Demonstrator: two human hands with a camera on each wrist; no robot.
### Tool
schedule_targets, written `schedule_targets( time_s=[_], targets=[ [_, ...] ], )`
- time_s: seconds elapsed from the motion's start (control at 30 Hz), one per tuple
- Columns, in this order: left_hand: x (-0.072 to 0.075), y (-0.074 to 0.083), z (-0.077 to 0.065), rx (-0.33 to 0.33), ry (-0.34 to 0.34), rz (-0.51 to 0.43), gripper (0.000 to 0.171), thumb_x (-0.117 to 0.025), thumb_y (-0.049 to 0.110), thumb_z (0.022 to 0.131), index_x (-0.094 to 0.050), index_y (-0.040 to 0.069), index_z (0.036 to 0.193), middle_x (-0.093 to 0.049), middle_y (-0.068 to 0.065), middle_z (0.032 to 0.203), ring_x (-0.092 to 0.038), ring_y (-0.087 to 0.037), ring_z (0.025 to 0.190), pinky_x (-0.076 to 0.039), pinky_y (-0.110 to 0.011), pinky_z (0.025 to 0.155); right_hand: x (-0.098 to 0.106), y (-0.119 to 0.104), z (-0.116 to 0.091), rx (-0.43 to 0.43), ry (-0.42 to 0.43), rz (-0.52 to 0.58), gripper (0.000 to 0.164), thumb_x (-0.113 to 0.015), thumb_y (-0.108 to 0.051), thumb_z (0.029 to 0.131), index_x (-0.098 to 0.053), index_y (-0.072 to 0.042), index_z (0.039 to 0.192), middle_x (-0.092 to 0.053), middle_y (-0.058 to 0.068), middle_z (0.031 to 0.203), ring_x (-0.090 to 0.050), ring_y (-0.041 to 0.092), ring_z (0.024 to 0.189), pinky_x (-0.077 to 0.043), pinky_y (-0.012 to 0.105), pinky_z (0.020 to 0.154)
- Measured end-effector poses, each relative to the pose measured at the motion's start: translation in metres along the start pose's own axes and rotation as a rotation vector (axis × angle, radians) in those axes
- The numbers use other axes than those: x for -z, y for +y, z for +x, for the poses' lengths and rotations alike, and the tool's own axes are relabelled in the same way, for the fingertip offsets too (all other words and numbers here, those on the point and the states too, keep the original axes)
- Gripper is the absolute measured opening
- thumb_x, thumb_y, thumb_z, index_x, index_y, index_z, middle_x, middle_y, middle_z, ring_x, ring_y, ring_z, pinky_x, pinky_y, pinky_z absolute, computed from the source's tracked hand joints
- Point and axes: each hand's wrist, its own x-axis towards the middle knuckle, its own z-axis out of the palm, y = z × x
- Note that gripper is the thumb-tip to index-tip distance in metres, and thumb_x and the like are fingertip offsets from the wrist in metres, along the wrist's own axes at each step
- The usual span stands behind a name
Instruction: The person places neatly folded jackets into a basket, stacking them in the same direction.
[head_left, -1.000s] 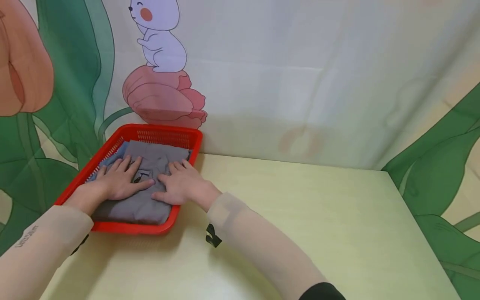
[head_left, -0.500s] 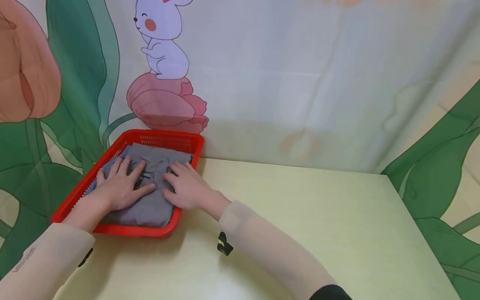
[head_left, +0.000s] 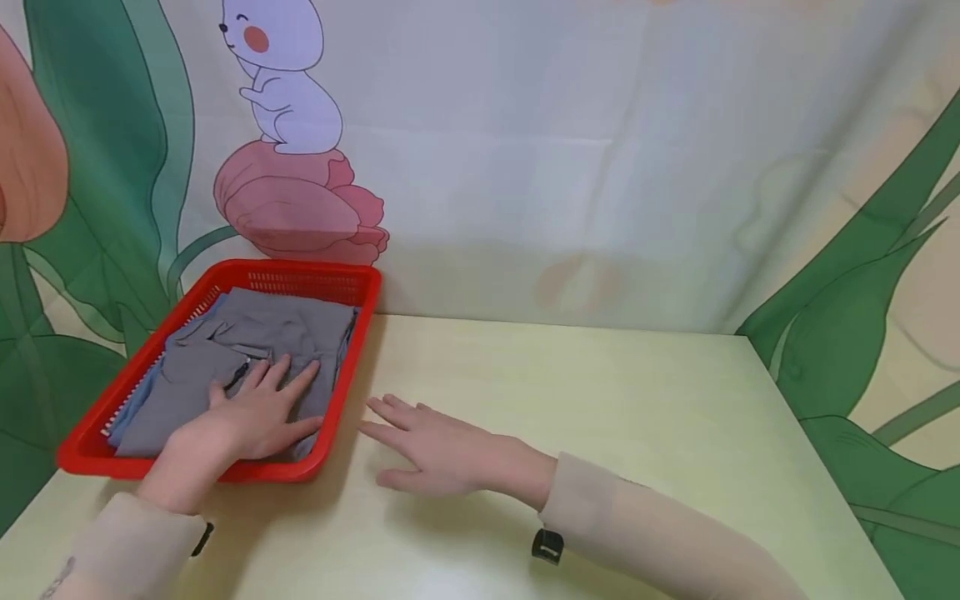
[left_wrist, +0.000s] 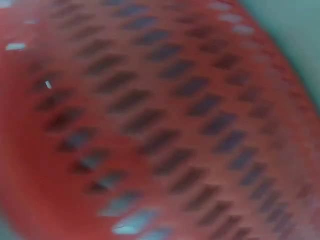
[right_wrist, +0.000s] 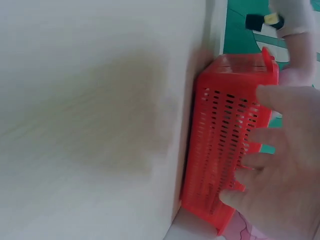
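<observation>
Folded grey clothing point(head_left: 187, 379) lies in a red plastic basket point(head_left: 366, 312), with a small dark zipper or tag detail near its middle. Blue fabric point(head_left: 138, 408) shows beneath it along the left side. My left hand point(head_left: 255, 421) rests on the front right part of the grey clothing, its fingers spread. Outside the basket, my right hand point(head_left: 442, 450) hovers over the table to the right, fingers extended and holding nothing. In the right wrist view, that hand point(right_wrist: 285, 165) appears in front of the basket's slotted wall point(right_wrist: 220, 130). The left wrist view shows only blurred red basket wall point(left_wrist: 150, 120).
The pale yellow table point(head_left: 600, 400) extends to the right of the basket. Behind it hangs a printed curtain point(head_left: 487, 167) with a rabbit, flowers and leaves. The basket stands near the table's back left.
My right hand has lifted off the grey clothing and moved right, out of the basket. My left hand has shifted toward the front right of the clothing. The head view has turned slightly.
</observation>
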Motion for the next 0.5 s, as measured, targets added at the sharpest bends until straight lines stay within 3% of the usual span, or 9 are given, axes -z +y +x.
schedule_targets(
  time_s=[0.13, 0.2, 0.37, 0.5],
  targets=[
    [-0.01, -0.008, 0.007, 0.008, -0.03, 0.019, 0.093, -0.062, 0.058, 0.094, -0.028, 0.002, 0.16, -0.017, -0.036, 0.16, -0.012, -0.061, 0.144, -0.007, -0.089, 0.099, 0.003, 0.001, -0.023, -0.024, -0.064, 0.03, 0.066, -0.052, -0.045, 0.107, -0.03, -0.017, 0.163, -0.012, 0.006, 0.171, -0.005, 0.019, 0.156, -0.017, 0.033, 0.122],
    [-0.004, -0.012, 0.006, -0.012, -0.047, -0.016, 0.094, -0.059, 0.062, 0.094, -0.028, 0.003, 0.16, -0.017, -0.036, 0.16, -0.012, -0.061, 0.144, -0.007, -0.089, 0.099, 0.004, 0.002, -0.028, -0.03, -0.074, 0.058, 0.065, -0.053, -0.042, 0.107, -0.032, -0.016, 0.163, -0.013, 0.007, 0.171, -0.006, 0.019, 0.156, -0.017, 0.032, 0.122],
    [0.039, -0.028, 0.009, -0.044, -0.05, -0.093, 0.091, -0.057, 0.062, 0.096, -0.029, 0.004, 0.16, -0.02, -0.038, 0.158, -0.018, -0.061, 0.142, -0.015, -0.087, 0.101, 0.004, 0.008, -0.035, -0.045, -0.073, 0.162, 0.062, -0.055, -0.038, 0.107, -0.036, -0.016, 0.161, -0.015, 0.007, 0.17, -0.011, 0.017, 0.156, -0.023, 0.03, 0.121],
    [0.063, -0.048, 0.034, 0.021, -0.039, -0.041, 0.095, -0.064, 0.054, 0.094, -0.023, 0.002, 0.161, -0.016, -0.04, 0.157, -0.014, -0.064, 0.141, -0.022, -0.085, 0.1, 0.001, 0.01, -0.037, -0.062, -0.074, 0.234, 0.06, -0.056, -0.035, 0.106, -0.038, -0.016, 0.16, -0.017, 0.007, 0.17, -0.014, 0.017, 0.155, -0.025, 0.032, 0.12]
  ],
)
